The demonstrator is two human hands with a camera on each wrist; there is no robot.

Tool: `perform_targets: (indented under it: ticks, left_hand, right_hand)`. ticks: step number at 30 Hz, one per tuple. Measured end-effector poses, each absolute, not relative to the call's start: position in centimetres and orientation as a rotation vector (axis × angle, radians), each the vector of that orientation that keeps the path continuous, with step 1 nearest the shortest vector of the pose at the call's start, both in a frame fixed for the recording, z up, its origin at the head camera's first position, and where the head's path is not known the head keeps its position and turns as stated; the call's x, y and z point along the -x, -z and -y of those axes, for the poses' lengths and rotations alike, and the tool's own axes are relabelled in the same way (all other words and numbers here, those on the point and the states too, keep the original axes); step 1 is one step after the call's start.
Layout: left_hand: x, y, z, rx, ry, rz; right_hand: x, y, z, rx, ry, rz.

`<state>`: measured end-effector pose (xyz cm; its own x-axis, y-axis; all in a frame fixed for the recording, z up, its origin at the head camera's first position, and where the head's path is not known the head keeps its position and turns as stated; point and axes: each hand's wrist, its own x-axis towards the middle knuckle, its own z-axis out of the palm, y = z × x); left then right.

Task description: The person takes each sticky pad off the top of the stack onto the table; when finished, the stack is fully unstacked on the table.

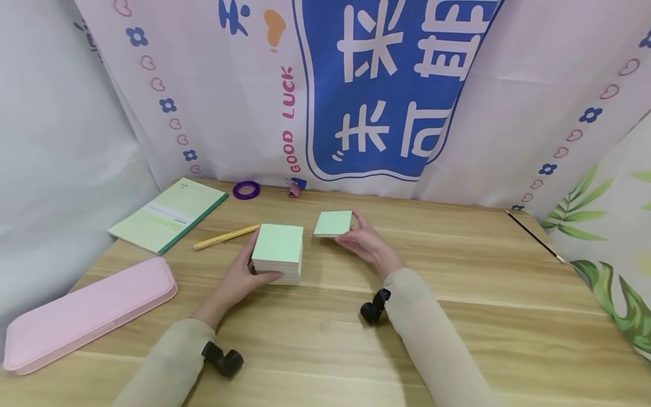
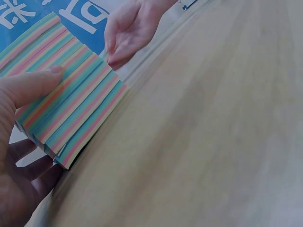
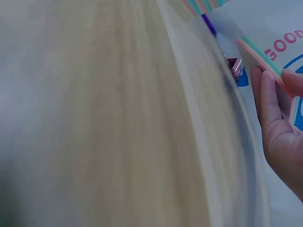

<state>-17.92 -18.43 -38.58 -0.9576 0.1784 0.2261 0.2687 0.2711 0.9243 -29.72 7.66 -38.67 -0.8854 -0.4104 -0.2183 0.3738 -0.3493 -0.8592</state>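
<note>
i see the wide wooden counter (image 1: 508, 316) filling the lower half of the head view, with a pale printed cloth backdrop (image 1: 376, 85) bearing a blue panel across the top of the frame. at the lower left lies a long pink zip pencil case (image 1: 86, 311), and above it, left of centre, a light green paper notebook with a dark green spine (image 1: 170, 215). in the middle of the frame stands the thick square block of pastel striped note paper with a green top sheet (image 1: 278, 251); my left hand (image 1: 239, 280) grips it from its left side, thumb against the near edge, and the left wrist view shows the thumb (image 2: 33, 85) pressing on its striped side. just to the upper right of that block, my right hand (image 1: 363, 240) holds a thinner green-topped slab of the same note paper (image 1: 333, 223), fingers curled round its right edge; the slab is apart from the block, and i cannot tell whether it is lifted off the counter or resting on it. a yellow pen (image 1: 226, 237) lies left of the block, near it. at the back edge, upper centre, sit a purple tape ring (image 1: 246, 190) and a small pink binder clip (image 1: 294, 190).
</note>
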Motion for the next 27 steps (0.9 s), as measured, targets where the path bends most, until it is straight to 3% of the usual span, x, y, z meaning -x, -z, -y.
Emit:
perform_targets:
  ticks: [8,17,27]
  left_hand:
    - [18.8,40.4,18.7,0.426,1.770,2.435]
    - [18.9,40.3,18.8,0.449,1.818,2.401]
    - [18.8,40.2,18.8,0.420,1.798,2.437]
  right_hand:
    - [30.6,39.4,-6.6,-0.009,2.143,-1.532]
    - [30.1,37.8,-8.6,0.066,2.044,-1.740]
    - [26.2,35.6,-6.1,0.587,1.838,-1.967]
